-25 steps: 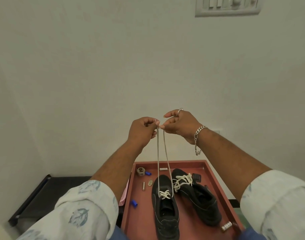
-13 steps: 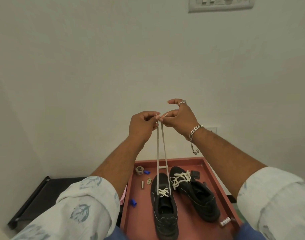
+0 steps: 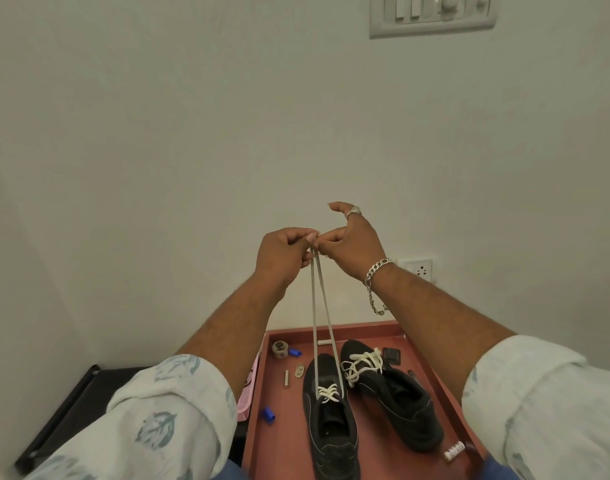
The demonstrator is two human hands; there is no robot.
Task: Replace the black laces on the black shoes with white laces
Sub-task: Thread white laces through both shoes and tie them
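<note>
Two black shoes lie on a reddish-brown tray. The left shoe has a white lace crossed through its lower eyelets, and both lace ends run straight up from it, pulled taut. My left hand and my right hand are raised high above the tray, side by side, each pinching a lace end where the fingertips meet. The right shoe lies angled beside it with white laces threaded loosely over its front.
Small items dot the tray: a round tape roll, blue caps, metal bits, a black block and a small ribbed piece. A pink mesh item and a black tray sit left. Wall sockets and a switch panel are ahead.
Both hands have stayed raised and close together on the lace ends, shifting slightly. My right index finger has lifted away from the pinch.
</note>
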